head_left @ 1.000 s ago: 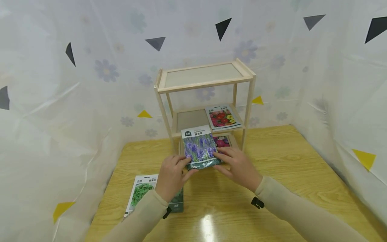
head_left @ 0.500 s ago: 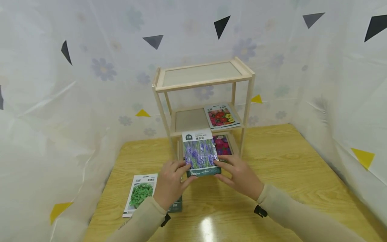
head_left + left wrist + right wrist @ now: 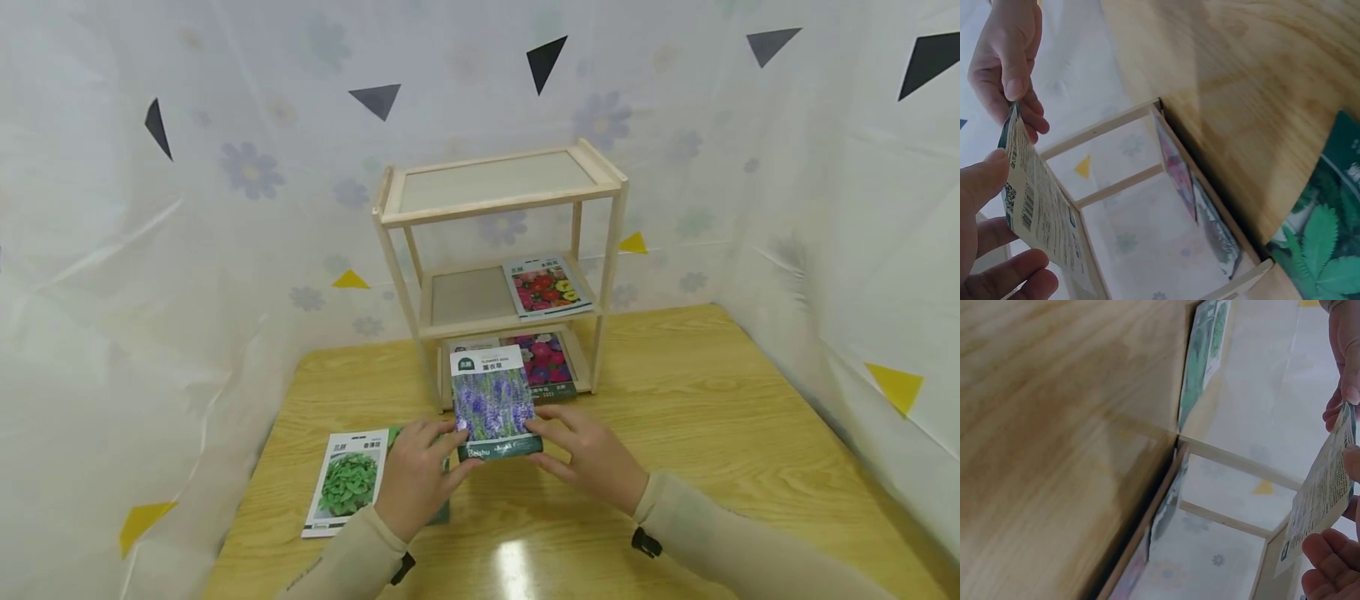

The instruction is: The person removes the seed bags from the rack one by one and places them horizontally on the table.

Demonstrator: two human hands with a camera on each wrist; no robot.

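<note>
Your left grip (image 3: 415,473) and right grip (image 3: 596,457) pinch the lavender packet (image 3: 492,400) by its lower sides, tilted between and just ahead of them, so its unsupported top could snag the wooden rack (image 3: 467,298) beyond if you push forward too high.

Head view bright, light soft and even. White glare patch on the table (image 3: 690,417), toward its near edge. Faint sheen streaks on the plastic sheet (image 3: 150,242). Wrist views dimmer, greyer, hazy, soft shadows across the tabletop; small print on the packet (image 3: 1042,203) too blurred to read.
</note>
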